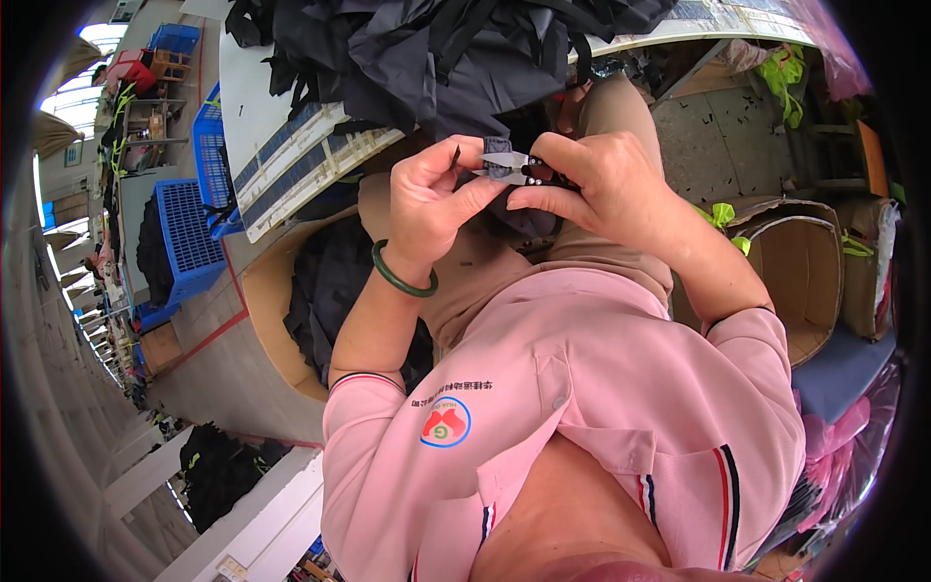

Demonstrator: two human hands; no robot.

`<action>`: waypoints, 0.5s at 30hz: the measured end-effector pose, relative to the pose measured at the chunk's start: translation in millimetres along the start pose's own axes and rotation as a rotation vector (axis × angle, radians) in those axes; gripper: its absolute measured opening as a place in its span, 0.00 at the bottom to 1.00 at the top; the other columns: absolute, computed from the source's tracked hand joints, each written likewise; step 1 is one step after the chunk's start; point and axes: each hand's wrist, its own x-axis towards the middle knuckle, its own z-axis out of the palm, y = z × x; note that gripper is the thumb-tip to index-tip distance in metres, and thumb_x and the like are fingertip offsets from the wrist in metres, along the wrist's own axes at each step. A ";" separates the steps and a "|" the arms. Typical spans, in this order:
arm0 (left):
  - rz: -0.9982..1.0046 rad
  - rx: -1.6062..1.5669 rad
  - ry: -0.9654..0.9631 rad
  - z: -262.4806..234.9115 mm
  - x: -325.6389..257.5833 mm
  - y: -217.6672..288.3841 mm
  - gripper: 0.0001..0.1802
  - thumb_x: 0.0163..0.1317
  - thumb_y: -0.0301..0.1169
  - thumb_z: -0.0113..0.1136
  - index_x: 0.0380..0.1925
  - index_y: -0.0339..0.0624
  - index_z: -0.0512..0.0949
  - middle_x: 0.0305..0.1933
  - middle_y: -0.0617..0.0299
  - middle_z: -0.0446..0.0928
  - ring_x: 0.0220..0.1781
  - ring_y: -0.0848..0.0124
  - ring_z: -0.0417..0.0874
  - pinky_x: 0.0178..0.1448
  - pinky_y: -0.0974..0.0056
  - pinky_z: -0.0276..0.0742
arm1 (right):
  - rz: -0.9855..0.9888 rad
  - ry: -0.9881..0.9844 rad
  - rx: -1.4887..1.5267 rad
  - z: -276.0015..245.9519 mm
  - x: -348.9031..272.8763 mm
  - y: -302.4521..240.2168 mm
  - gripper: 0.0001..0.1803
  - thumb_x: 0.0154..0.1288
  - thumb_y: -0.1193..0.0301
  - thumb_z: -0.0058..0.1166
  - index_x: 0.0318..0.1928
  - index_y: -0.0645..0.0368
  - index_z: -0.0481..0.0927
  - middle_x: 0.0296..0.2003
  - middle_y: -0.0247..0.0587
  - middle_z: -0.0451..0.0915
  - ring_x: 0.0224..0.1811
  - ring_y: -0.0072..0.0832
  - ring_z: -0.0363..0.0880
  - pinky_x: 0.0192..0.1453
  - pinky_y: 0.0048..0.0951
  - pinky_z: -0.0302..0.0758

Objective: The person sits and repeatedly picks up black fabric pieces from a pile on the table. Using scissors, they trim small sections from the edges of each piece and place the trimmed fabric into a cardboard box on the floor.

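Observation:
In my right hand [613, 186] I hold small thread snips [502, 159], their silver blades pointing left and slightly apart. My left hand [427, 199], with a green bangle on its wrist, pinches a dark fabric strap [497, 145] right at the blades. A thin black end sticks up between the left fingers. How the strap runs behind the fingers is hidden. Just beyond both hands, a heap of black fabric pieces with straps [436, 58] hangs over the table edge, above my lap.
The worktable [291, 179] has a worn, taped edge. A cardboard box [276, 291] of dark fabric stands at my left, with blue plastic crates [189, 238] farther out. At my right are an open cardboard box [800, 272] and a wooden stool [839, 150].

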 end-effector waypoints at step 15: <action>-0.346 1.029 0.037 -127.8 -64.5 16.0 0.08 0.49 0.24 0.63 0.27 0.34 0.73 0.25 0.57 0.72 0.22 0.70 0.71 0.30 0.67 0.67 | 0.460 0.012 -0.002 -28.5 0.0 86.3 0.21 0.65 0.55 0.53 0.41 0.63 0.72 0.26 0.56 0.79 0.35 0.55 0.77 0.36 0.45 0.72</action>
